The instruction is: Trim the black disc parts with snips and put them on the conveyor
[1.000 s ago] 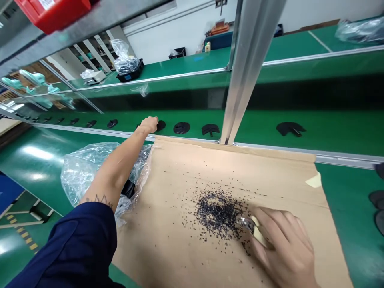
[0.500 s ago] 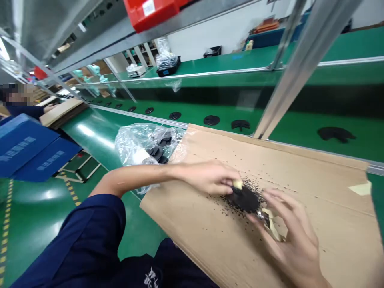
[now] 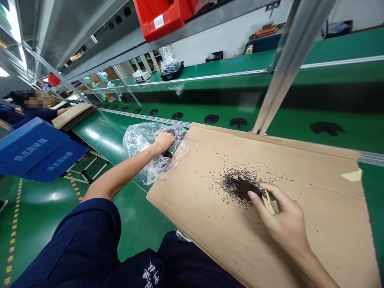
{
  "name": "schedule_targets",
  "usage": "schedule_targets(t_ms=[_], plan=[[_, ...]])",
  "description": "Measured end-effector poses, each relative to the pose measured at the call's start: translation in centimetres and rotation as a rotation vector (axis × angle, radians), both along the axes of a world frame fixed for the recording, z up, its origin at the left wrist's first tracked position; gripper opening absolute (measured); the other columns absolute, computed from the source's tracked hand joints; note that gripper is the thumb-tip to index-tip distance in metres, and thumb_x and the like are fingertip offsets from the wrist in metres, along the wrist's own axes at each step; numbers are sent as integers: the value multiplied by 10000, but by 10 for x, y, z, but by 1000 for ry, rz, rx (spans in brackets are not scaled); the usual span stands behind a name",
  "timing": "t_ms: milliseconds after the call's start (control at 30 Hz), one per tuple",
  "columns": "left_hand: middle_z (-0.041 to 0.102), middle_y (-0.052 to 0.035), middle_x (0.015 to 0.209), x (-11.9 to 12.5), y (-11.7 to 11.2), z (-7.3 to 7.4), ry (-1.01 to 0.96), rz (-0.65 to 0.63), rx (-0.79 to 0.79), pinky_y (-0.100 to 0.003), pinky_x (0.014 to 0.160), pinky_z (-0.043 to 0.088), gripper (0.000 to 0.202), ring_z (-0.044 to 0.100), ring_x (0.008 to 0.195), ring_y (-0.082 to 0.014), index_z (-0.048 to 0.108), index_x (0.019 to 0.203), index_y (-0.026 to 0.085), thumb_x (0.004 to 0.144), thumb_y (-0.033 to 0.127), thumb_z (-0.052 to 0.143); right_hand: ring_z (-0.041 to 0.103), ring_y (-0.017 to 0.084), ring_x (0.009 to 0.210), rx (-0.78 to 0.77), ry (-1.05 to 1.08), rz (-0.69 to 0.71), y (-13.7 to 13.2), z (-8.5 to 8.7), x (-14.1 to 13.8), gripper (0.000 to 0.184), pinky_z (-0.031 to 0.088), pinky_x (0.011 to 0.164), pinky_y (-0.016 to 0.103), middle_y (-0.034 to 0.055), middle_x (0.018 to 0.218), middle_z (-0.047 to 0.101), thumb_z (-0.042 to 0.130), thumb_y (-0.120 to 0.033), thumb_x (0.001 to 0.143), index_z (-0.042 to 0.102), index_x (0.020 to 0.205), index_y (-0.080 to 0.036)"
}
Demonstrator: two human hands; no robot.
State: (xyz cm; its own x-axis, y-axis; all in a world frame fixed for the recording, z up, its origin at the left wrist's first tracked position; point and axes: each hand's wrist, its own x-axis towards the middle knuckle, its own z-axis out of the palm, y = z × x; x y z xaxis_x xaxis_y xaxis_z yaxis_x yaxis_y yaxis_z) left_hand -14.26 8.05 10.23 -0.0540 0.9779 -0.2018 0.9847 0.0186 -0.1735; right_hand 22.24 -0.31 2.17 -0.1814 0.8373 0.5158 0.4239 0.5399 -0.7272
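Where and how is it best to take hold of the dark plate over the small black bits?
Probably pinch the dark plate by its free left edge, coming from the left: the right grip covers its right end. It looks flat, which suits a pinch; the small black bits lie around that edge.

lower right: cardboard point(image 3: 330, 208) on tabletop point(image 3: 108, 140), bits point(image 3: 229, 181) atop | centre-left: bag point(image 3: 139, 138), left of bits | behind cardboard: parts point(image 3: 211, 119) in row on belt point(image 3: 291, 124) | upper centre: bin point(image 3: 165, 20) on shelf point(image 3: 231, 17)
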Motion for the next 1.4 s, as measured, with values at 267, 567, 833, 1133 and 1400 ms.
schedule_targets(t_ms=[267, 567, 833, 1133, 1400], plan=[[759, -168, 990, -20, -21, 9, -164, 133, 263, -459, 919, 599, 232, 750, 1004, -306, 695, 1105, 84, 1000, 250, 572, 667, 191, 685, -158, 98, -17, -1, 0, -2, 214, 541, 631, 309, 35, 831, 729, 679, -431, 923, 690, 993, -229], [808, -78, 896, 63, -89, -36, -1407, -4, 545, -307, 747, 673, 297, 795, 790, -198, 747, 995, 161, 865, 427, 776, 419, 123, 564, -599, 319, 64, 0, 8, 0, 429, 382, 528, 265, -45, 609, 447, 746, -560, 842, 522, 689, -228], [748, -69, 1054, 147, -72, -82, -1622, -182, 320, -230, 681, 613, 293, 713, 808, -115, 649, 1119, 183, 940, 410, 695, 575, 160, 714, -807, 634, 36, -2, -2, -2, 365, 500, 666, 312, -2, 794, 642, 818, -540, 767, 649, 834, -223], [719, -3, 882, 144, -68, -81, -1211, -532, 637, -258, 665, 503, 70, 608, 738, -106, 698, 996, 201, 932, 177, 687, 608, 170, 772, -836, 660, -38, 1, -4, -3, 288, 524, 763, 341, 1, 841, 671, 834, -461, 751, 690, 849, -232], [672, 23, 775, 145, -72, -88, -801, -798, 916, -237, 535, 422, 148, 524, 610, -89, 698, 1002, 229, 928, 102, 680, 591, 155, 753, -926, 692, -13, -1, 0, -10, 296, 514, 717, 302, -21, 765, 628, 866, -434, 713, 670, 797, -229]])
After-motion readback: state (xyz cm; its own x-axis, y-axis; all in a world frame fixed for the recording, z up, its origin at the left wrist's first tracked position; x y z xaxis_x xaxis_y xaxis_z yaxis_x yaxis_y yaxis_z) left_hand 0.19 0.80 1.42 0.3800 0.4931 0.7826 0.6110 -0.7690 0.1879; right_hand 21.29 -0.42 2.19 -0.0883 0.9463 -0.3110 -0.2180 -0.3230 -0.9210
